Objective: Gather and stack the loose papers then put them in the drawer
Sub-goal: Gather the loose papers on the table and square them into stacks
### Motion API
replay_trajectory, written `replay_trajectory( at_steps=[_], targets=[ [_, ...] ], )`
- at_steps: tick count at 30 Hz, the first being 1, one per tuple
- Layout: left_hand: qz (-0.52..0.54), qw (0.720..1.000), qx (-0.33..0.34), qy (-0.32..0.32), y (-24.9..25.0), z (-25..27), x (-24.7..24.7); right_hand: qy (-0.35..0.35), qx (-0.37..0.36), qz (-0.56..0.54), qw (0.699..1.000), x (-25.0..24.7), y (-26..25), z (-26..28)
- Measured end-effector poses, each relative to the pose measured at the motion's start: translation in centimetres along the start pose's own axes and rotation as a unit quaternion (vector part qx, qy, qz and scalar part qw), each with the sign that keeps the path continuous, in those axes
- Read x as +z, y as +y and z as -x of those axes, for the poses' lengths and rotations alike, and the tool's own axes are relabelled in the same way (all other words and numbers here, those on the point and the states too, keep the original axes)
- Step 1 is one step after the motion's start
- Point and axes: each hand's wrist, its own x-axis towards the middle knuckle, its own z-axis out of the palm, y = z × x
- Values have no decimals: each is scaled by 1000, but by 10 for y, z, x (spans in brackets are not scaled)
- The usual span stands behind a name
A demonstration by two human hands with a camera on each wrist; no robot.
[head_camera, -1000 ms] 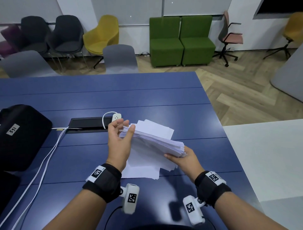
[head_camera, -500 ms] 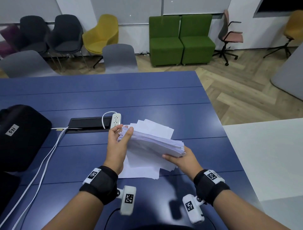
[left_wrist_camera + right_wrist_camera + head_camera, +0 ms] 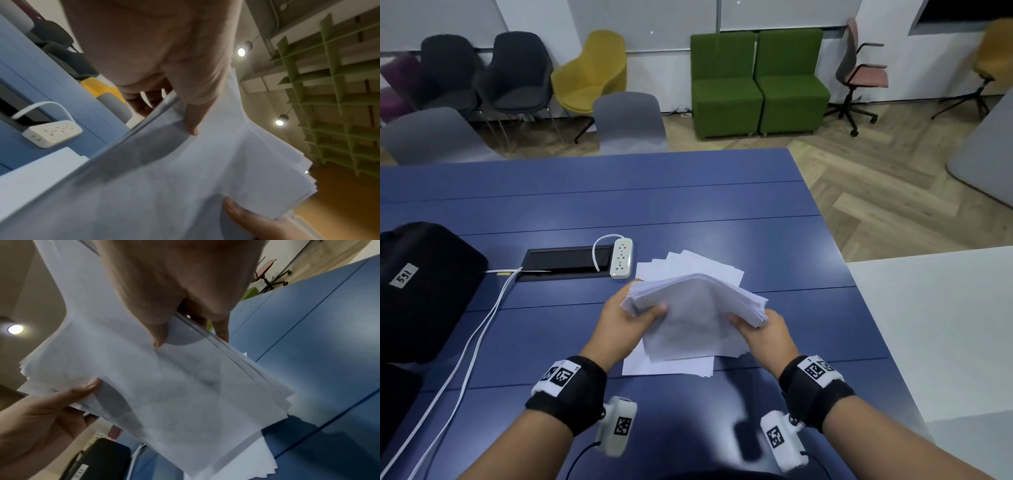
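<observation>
A black bag point(image 3: 421, 287) is sitting at the table's point(image 3: 619, 202) left, a power strip point(image 3: 621, 257) right of it. The left hand point(image 3: 625, 320) is pinching the stack's point(image 3: 695, 301) left edge, thumb on top. The right hand point(image 3: 765, 334) is pinching its right edge, holding it above loose sheets point(image 3: 671, 365) lying on the table.

Left hand point(image 3: 625, 320), right hand point(image 3: 763, 330) apparently pinching.
</observation>
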Motion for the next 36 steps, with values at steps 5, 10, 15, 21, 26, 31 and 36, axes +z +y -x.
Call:
replay_trajectory(
  at_steps=[5,10,15,21,26,31,36],
  targets=[
    [63,998,-8,8,2,15,7,4,-36,-6,999,-2,5,5],
    [132,988,-19,76,0,20,13,-52,-8,16,998,-4,20,5],
    [122,983,15,140,14,12,23,-75,-39,-16,996,-2,14,2],
    [-162,934,280,152,44,20,12,-72,-28,-12,997,-3,14,-4],
    [-514,808,274,-88,44,36,48,-81,-46,-18,996,-4,14,-4],
    [-543,774,305,-112,36,35,78,-91,-67,-3,994,-4,17,-8],
    [-581,762,240,-156,41,7,74,-58,-81,39,994,2,22,-8]
  ],
)
